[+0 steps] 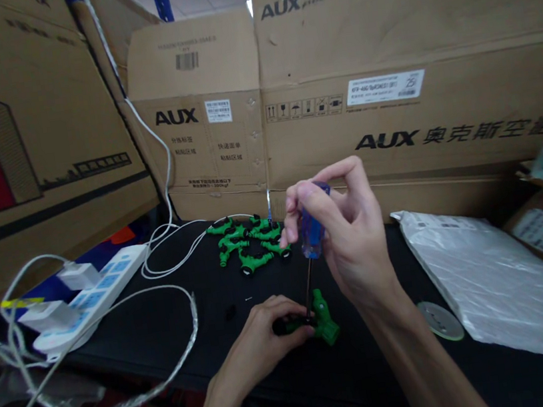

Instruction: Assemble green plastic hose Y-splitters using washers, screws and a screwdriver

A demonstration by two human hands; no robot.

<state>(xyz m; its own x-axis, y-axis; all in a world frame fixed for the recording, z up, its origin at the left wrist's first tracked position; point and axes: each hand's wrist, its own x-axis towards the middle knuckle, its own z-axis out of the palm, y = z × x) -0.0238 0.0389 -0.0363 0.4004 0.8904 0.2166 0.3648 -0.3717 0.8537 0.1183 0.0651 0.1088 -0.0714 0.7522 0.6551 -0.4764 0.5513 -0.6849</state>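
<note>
My right hand (348,226) grips a screwdriver (312,231) by its clear blue-purple handle, the shaft pointing down. The tip meets a green and black plastic fitting (325,320) near the front of the black table. My left hand (273,328) is closed around the dark part of that fitting and holds it against the tabletop. Whether a screw sits under the tip is hidden by the fingers. Left of the fitting lie a tiny metal piece (248,299), perhaps a screw, and a small black part (230,312).
Several similar green fittings (254,260) are grouped at the back. A white power strip (97,298) and looping white cables (185,310) occupy the left. To the right are a white plastic bag (483,268) and a round disc (440,320). Cardboard boxes (323,142) wall the back.
</note>
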